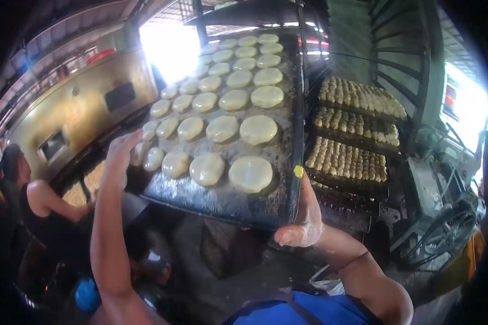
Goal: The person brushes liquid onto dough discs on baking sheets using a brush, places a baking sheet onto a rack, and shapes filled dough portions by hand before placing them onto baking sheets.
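Observation:
A large dark tray (pixel 279 203) is held up, tilted, between my two hands. Rows of pale, glossy round dough pieces (pixel 222 129) lie on it. At the tray's left edge is my left hand (pixel 126 154), its fingers partly hidden against the side. My right hand (pixel 305 219) grips the near right corner, thumb beneath and fingers up along the side. A small yellow spot (pixel 299 171) shows at that corner, by my right fingertips.
To the right, a rack holds stacked trays (pixel 358 97) of small browned pieces. A machine with a wheel (pixel 444 233) stands far right. At the left, a person (pixel 43 200) sits near a tray of light pieces (pixel 95 176), before a metal wall with openings (pixel 76 103).

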Motion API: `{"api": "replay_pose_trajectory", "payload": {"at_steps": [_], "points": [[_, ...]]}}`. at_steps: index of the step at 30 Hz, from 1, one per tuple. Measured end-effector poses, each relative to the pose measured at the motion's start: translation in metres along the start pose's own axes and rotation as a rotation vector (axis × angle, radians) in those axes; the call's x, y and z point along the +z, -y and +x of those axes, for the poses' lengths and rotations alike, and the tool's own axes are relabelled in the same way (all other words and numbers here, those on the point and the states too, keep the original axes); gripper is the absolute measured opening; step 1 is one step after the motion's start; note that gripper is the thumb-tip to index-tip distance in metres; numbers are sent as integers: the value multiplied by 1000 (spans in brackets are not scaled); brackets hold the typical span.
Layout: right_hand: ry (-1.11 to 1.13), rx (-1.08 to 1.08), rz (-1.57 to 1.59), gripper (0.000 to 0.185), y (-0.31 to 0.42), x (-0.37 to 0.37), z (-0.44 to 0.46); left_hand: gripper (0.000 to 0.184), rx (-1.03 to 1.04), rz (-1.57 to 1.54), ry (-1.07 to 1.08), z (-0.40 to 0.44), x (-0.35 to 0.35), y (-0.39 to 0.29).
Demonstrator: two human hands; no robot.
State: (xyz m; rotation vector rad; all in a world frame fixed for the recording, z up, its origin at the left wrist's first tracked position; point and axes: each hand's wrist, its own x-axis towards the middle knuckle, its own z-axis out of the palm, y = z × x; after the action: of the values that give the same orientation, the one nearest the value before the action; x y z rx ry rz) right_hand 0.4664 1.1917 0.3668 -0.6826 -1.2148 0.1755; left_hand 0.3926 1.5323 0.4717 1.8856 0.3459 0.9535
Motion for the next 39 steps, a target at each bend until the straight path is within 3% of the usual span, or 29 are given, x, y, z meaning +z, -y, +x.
{"api": "replay_pose_trajectory", "payload": {"at_steps": [4, 6, 8, 10, 11, 12, 13, 14, 16, 18, 20, 21, 24, 28, 30, 32, 36, 39], "points": [[-269, 203, -13, 92, 4, 35, 56, 44, 3, 230, 234, 107, -11, -2], [-349, -56, 100, 74, -11, 43, 91, 47, 79, 178, 306, 145, -8, -5], [-351, -138, 79, 64, -13, 48, 111, 50, 156, 127, 357, 180, -6, -17], [-362, -147, 85, 42, -16, 38, 131, 54, 177, 466, 365, 196, -5, -31], [-473, -140, 43, 38, -17, 36, 139, 56, 181, 580, 370, 196, -4, -36], [-586, -132, 3, 39, -17, 34, 149, 55, 421, 458, 121, 186, -5, -46], [-565, -179, 31, 35, -17, 24, 165, 55, 655, 328, -130, 178, -5, -53], [-546, -226, 61, 31, -15, 12, 183, 55, 651, 334, -121, 172, -3, -53], [-681, -215, 123, 26, -7, -15, 211, 38, 821, -33, -228, 156, 0, -48], [-811, -195, 171, 25, -3, -46, 235, 38, 754, -51, -224, 137, 1, -33], [-749, -219, 15, 24, -6, -91, 248, 40, 672, 173, -112, 123, -2, -6], [-736, -191, 27, 24, -7, -103, 253, 37, 647, 92, -66, 121, -1, 14], [-883, -230, 107, 17, -17, -127, 268, 36, 501, 215, -41, 76, -6, 36], [-781, -172, -453, 28, -23, -181, 255, 34, 416, 212, -112, -22, -16, 40], [-697, -158, -844, 34, -25, -202, 249, 25, 423, 460, -236, -84, -16, 36], [-570, -121, -1004, 40, -33, -199, 241, 23, 310, 582, -249, -156, -10, 31], [-99, 7, -759, 47, -85, -85, 183, 21, 162, 732, -233, -311, 1, 11], [237, -43, -457, 40, -83, 28, 90, 23, -190, 705, -502, -446, 29, -21]]}}
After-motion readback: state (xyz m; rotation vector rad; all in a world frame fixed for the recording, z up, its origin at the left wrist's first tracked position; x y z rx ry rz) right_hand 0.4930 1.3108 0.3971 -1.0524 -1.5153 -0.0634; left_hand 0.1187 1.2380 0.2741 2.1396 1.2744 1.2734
